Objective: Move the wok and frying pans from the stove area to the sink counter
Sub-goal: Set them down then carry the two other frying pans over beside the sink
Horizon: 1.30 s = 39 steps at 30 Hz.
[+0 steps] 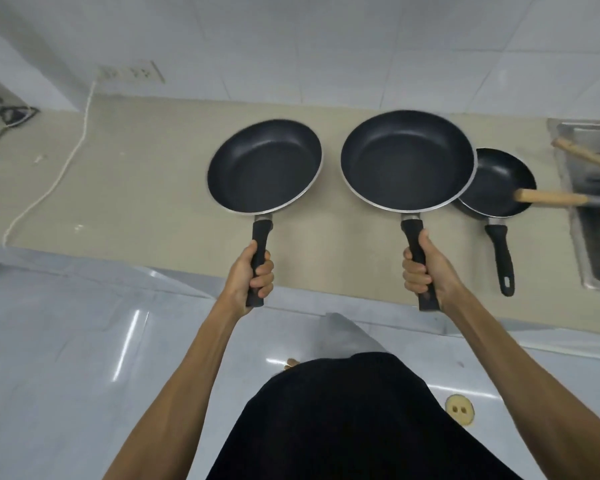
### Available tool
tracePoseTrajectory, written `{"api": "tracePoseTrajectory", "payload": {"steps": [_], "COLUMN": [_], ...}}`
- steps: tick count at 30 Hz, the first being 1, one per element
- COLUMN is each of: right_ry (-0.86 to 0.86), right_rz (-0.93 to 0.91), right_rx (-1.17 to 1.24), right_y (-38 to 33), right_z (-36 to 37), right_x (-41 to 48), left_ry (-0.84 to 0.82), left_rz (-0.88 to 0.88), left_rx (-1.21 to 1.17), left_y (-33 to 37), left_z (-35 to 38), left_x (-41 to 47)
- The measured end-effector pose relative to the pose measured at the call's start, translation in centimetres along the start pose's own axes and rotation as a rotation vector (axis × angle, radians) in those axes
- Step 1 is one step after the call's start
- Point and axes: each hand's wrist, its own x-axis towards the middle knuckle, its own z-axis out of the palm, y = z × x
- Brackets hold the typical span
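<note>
My left hand (253,277) grips the black handle of a medium black frying pan (264,166), held over the beige counter (136,188). My right hand (425,268) grips the handle of a larger black frying pan (407,159), also over the counter. The larger pan's rim overlaps a small black frying pan (496,183) that rests on the counter beside the sink, its handle pointing toward me. No wok is in view.
A steel sink (593,216) sits at the right edge, and wooden-handled utensils (551,197) poke out of it over the small pan. A white cord (70,157) runs from a wall socket (130,72) across the counter's left part. White tiled wall behind.
</note>
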Motion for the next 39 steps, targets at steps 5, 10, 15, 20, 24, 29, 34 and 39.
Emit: {"api": "tracePoseTrajectory", "payload": {"steps": [5, 10, 15, 20, 24, 29, 34, 39], "right_ry": [0.027, 0.065, 0.075, 0.092, 0.106, 0.121, 0.153, 0.165], "right_rz": [-0.028, -0.032, -0.039, -0.029, -0.024, -0.022, -0.026, -0.025], "right_rx": [0.014, 0.027, 0.002, 0.017, 0.019, 0.083, 0.076, 0.104], "right_y": [0.0, -0.7, -1.7, -2.8, -3.1, -2.8, -2.7, -2.4], "right_z": [1.5, 2.8, 3.0, 3.2, 4.1, 4.5, 4.4, 4.0], "right_x": [2.8, 6.0, 8.6, 11.1, 12.6, 13.5, 13.8, 14.0], "left_ry": [-0.03, -0.049, -0.072, -0.072, -0.048, -0.044, -0.061, -0.067], "left_rz": [-0.048, -0.066, -0.053, -0.034, -0.046, -0.078, -0.102, -0.125], "left_rx": [0.068, 0.1, 0.058, 0.063, 0.113, 0.166, 0.189, 0.18], "left_y": [3.8, 7.0, 9.3, 11.4, 12.9, 14.0, 14.1, 13.7], "left_z": [-0.3, -0.6, -0.5, -0.9, -1.1, -1.4, -1.3, -0.6], "left_x": [4.0, 7.4, 10.2, 12.0, 12.8, 13.6, 14.2, 14.8]}}
